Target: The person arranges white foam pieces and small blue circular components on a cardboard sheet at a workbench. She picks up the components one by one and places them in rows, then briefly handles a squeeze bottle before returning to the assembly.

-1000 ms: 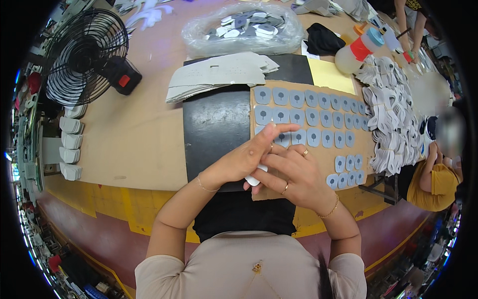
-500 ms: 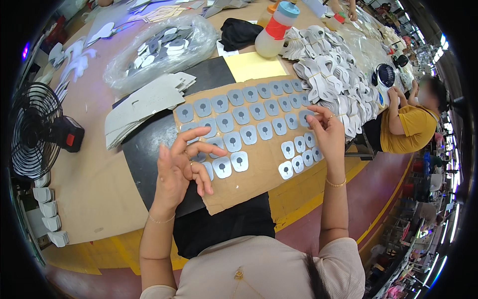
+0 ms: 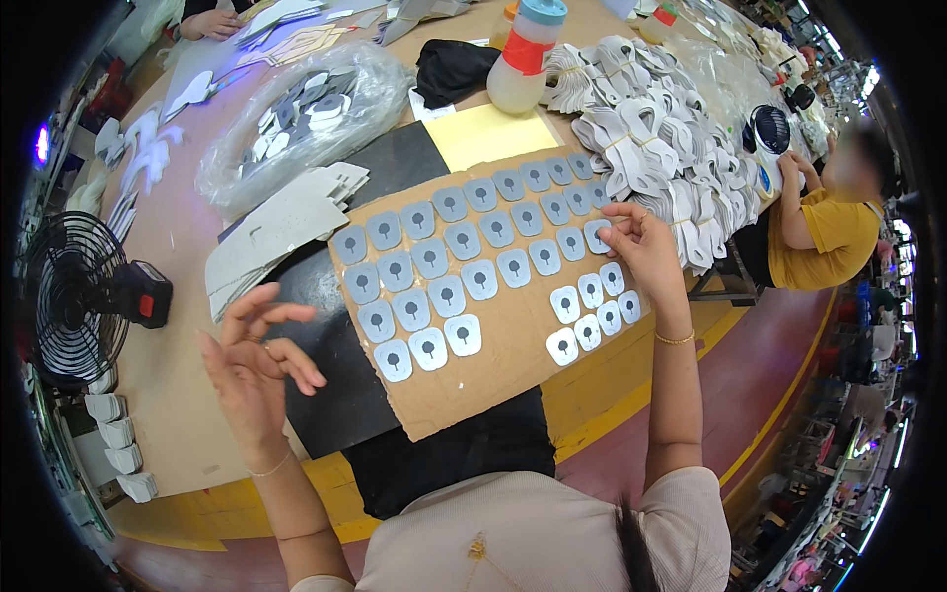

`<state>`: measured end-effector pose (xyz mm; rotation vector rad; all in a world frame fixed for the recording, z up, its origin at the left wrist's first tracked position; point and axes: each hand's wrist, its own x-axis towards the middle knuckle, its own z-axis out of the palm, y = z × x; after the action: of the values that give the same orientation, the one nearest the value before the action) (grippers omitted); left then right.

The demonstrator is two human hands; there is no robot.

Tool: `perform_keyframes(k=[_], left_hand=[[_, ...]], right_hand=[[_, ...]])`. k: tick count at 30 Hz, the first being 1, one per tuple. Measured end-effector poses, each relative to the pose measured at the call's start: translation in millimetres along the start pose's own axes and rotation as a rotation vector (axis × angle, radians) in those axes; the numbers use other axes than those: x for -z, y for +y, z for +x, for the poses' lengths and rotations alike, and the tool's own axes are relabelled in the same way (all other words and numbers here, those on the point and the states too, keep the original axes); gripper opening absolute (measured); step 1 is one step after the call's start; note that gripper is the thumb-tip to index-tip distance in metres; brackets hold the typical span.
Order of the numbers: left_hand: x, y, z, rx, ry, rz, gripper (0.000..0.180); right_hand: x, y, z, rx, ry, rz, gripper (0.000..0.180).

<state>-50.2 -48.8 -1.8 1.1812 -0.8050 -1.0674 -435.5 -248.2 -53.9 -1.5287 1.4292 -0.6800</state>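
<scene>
Where the cardboard sheet [image 3: 493,355] overhangs the table's near edge, bare card lies at six o'clock. The right hand [image 3: 646,252] pinches a grey patch [image 3: 598,235] at two o'clock. The left hand [image 3: 252,370] hovers empty, fingers spread.

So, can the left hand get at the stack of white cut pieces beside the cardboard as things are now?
Probably yes. The left hand is raised and empty over the black mat, and the white stack lies just beyond it with nothing between them.

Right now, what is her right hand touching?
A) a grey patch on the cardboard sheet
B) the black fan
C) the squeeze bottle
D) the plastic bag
A: the right hand has its fingertips on a grey patch at the far right of the cardboard sheet.
</scene>
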Motion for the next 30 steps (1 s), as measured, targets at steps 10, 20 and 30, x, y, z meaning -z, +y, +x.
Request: perform_keyframes(k=[10,20,30], left_hand=[[11.6,40.8,101.1,-0.182,0.125,0.34,0.037],[35.2,-9.9,268.9,-0.358,-0.12,1.551,0.052],[53.2,-14.7,300.3,-0.124,-0.189,1.524,0.052]], right_hand=[[-11.4,-5.6,-7.3,0.11,0.103,-0.331,0.027],[-18.2,-27.1,-19.3,0.325,0.183,-0.472,0.018],[-8.3,-31.5,-29.1,0.28,0.163,-0.353,0.011]])
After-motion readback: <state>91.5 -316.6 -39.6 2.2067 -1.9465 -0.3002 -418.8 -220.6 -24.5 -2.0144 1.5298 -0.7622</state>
